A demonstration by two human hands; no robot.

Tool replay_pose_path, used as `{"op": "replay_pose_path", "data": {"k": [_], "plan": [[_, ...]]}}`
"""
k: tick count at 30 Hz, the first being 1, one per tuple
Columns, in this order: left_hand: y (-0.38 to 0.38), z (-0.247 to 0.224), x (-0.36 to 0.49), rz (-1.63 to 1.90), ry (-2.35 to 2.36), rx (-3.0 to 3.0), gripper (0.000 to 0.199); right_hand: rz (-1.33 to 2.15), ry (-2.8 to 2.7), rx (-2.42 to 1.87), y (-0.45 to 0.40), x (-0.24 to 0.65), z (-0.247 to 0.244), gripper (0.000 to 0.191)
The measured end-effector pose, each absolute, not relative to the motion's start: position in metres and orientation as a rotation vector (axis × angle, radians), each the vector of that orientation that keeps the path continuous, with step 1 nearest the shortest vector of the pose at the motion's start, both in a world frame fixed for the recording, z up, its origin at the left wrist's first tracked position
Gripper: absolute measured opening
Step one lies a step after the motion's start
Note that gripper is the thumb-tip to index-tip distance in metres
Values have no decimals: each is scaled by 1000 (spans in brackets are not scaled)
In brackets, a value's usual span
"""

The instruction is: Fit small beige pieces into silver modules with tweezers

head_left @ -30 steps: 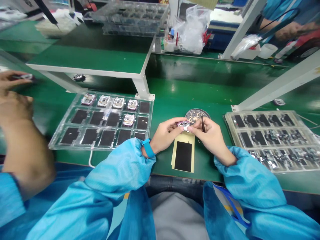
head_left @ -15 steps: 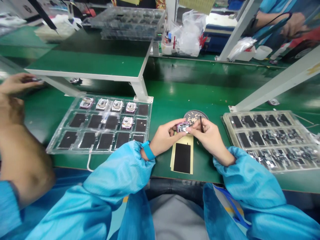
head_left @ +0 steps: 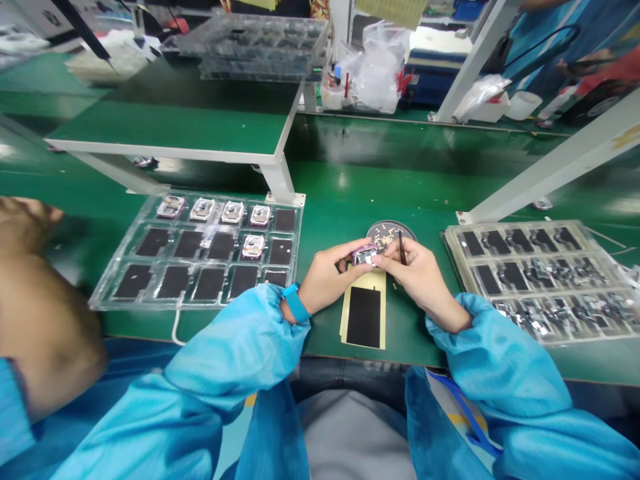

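Between thumb and fingers, my left hand (head_left: 331, 275) grips a small watch case (head_left: 364, 254) with a purple rim and silvery parts inside. My right hand (head_left: 414, 272) is closed on dark tweezers (head_left: 402, 248) that point upward, while its thumb and fingertip touch the case's right side. Behind the hands sits a round dark dish (head_left: 391, 230) scattered with tiny pale pieces. Below them on the bench lies a yellow sheet (head_left: 383, 313) bearing a black rectangle (head_left: 363, 317).
A clear tray (head_left: 195, 267) at left holds several similar cases. At right, stacked trays (head_left: 545, 267) carry small metallic parts. A raised green shelf (head_left: 190, 113) stands behind the left tray. A co-worker's arm (head_left: 45, 300) rests at far left.
My hands stay almost still around the watch case. The co-worker's hand at far left has pulled back toward the near left, and the person at upper right has shifted.
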State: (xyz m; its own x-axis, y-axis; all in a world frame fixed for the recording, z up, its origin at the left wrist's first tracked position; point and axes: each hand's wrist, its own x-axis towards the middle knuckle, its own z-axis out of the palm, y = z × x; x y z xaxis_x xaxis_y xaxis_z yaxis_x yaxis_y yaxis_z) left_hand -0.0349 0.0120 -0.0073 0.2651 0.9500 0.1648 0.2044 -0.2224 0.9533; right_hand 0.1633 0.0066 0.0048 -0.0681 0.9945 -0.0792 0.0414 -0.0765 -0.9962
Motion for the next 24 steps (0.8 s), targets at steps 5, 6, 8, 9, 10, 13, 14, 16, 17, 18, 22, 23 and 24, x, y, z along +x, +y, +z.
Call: {"op": "replay_pose_path", "data": {"k": [5, 6, 8, 9, 10, 13, 14, 16, 17, 18, 22, 23, 24], "plan": [[12, -7, -34, 1031, 1100, 1610, 47, 1271, -1266, -1251, 7, 163, 5, 33], [12, -7, -34, 1037, 1101, 1624, 47, 1268, -1269, -1248, 7, 163, 5, 33], [11, -7, -34, 1057, 1102, 1651, 46, 1266, -1273, -1246, 7, 162, 5, 34], [11, -7, -34, 1064, 1103, 1647, 46, 1263, -1275, -1248, 7, 162, 6, 35], [11, -7, -34, 1065, 1102, 1624, 46, 1252, -1279, -1254, 7, 161, 6, 36], [12, -7, -34, 1049, 1022, 1432, 50, 1189, -1300, -1277, 7, 159, 5, 36], [13, -7, -34, 1038, 972, 1348, 52, 1171, -1311, -1276, 6, 159, 4, 35], [14, -6, -33, 1015, 876, 1203, 56, 1163, -1333, -1246, 6, 157, 3, 34], [14, -6, -33, 1001, 844, 1151, 57, 1165, -1337, -1225, 6, 156, 1, 33], [14, -6, -33, 988, 825, 1115, 56, 1167, -1336, -1208, 6, 155, 0, 33], [14, -5, -31, 981, 814, 1083, 48, 1178, -1290, -1185, 4, 150, -4, 29], [14, -5, -31, 997, 817, 1090, 45, 1183, -1283, -1183, 3, 149, -5, 28], [13, -5, -30, 1019, 819, 1100, 42, 1190, -1282, -1182, 3, 147, -5, 26]]}}
